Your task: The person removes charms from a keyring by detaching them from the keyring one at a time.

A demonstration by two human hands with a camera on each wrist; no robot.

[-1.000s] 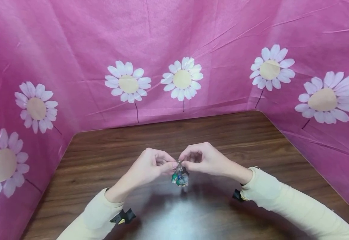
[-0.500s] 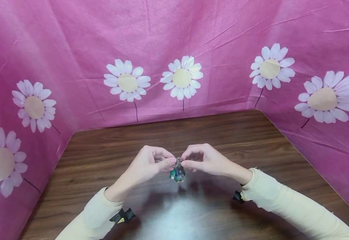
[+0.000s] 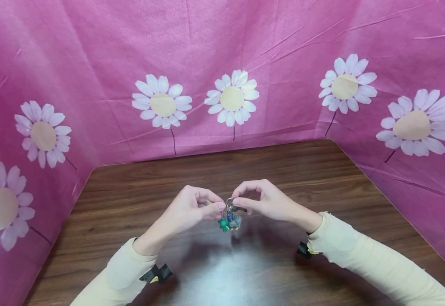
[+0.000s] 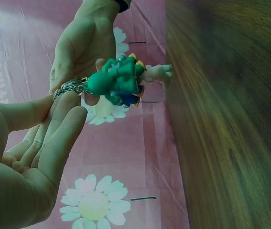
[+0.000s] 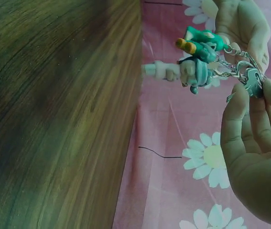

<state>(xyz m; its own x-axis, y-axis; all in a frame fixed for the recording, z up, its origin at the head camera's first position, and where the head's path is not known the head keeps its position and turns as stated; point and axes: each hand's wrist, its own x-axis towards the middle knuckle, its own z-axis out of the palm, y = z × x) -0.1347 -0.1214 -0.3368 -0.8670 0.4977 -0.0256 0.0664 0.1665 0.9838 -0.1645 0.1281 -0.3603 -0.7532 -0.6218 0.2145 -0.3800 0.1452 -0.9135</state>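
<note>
Both hands are raised over the table, fingertips close together at a metal key ring (image 3: 229, 203). My left hand (image 3: 195, 208) pinches the ring's left side between thumb and forefinger. My right hand (image 3: 264, 199) pinches at its right side, where a silver key (image 5: 254, 83) shows between thumb and fingers in the right wrist view. Small figurine charms dangle below on short chains: a green figurine (image 4: 118, 80) with yellow feet, and a pale figurine (image 5: 188, 72) with a grey-blue cap. Fingertips hide part of the ring.
The brown wood-grain table (image 3: 150, 178) spreads beneath the hands. A pink cloth (image 3: 276, 34) printed with white daisies stands round its back and sides. Each cream sleeve (image 3: 360, 246) has a black device (image 3: 157, 274) strapped near the wrist.
The right hand has risen slightly, and its fingers have shifted on the ring and keys. The dangling charms have swung and turned, with the green one now at the left. The left hand barely moved.
</note>
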